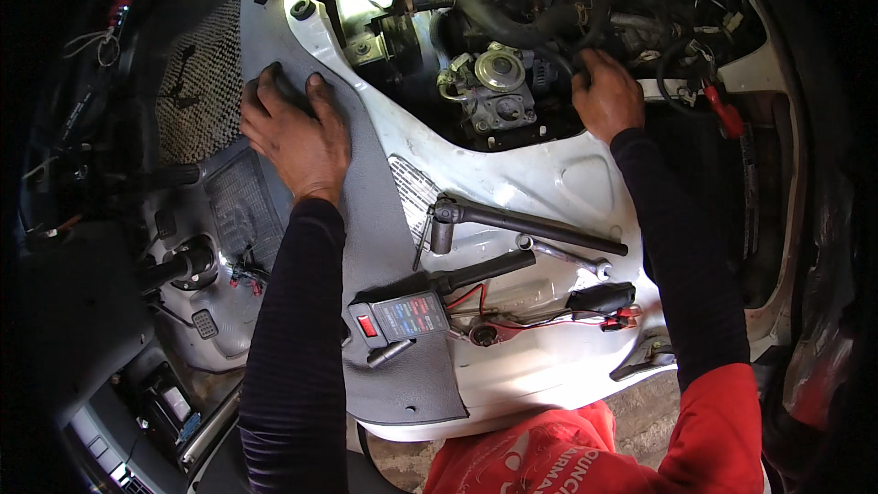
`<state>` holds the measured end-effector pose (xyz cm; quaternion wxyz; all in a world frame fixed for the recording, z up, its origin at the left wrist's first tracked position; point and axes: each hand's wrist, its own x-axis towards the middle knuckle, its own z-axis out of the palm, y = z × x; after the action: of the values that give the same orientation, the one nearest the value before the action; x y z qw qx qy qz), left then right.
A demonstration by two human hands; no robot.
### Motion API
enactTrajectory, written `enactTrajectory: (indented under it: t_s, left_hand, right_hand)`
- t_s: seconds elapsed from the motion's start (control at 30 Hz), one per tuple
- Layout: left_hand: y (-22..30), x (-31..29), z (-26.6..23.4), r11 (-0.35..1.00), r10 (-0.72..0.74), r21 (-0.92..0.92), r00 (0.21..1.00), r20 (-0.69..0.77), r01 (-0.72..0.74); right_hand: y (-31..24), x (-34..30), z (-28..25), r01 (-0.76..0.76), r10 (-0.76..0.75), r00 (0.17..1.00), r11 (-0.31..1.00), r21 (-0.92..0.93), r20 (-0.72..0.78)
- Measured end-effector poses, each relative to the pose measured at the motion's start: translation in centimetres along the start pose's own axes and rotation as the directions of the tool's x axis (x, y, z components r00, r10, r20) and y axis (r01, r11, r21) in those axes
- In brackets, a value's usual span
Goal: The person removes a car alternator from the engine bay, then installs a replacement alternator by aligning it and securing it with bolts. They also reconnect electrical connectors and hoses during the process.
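Observation:
My left hand (302, 133) lies with its fingers spread on the grey floor mat (366, 174), left of the open engine bay. At the bay's near edge my right hand (611, 96) is closed, with its fingers curled beside a dark hose (553, 57). What those fingers hold, if anything, is hidden. Left of that hand is a metal housing with a round cap (500, 71). A thick black hose (485, 14) bends across the bay behind it.
On the white panel lie a ratchet handle with socket (530, 222), a combination wrench (562, 256), a black bar (489, 270) and a tester (398, 320) with leads and red clips (624, 317). A red-handled tool (722, 112) hangs at right; pedals (205, 323) are left.

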<state>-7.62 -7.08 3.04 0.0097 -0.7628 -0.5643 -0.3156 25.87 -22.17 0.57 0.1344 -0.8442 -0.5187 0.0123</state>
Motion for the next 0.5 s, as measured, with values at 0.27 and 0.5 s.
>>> enactTrajectory:
  t_s: [0.27,0.5]
  left_hand:
    - [0.0,0.0,0.3,1.000,-0.011,0.012,1.000,0.018,0.011]
    - [0.3,0.0,-0.2,1.000,-0.028,0.011,0.998,0.053,0.027]
  right_hand:
    - [-0.2,-0.6,-1.2,0.004,0.010,0.998,0.967,0.254,-0.057]
    - [-4.6,-12.3,-12.0,-0.042,-0.091,0.968,0.861,0.507,0.233]
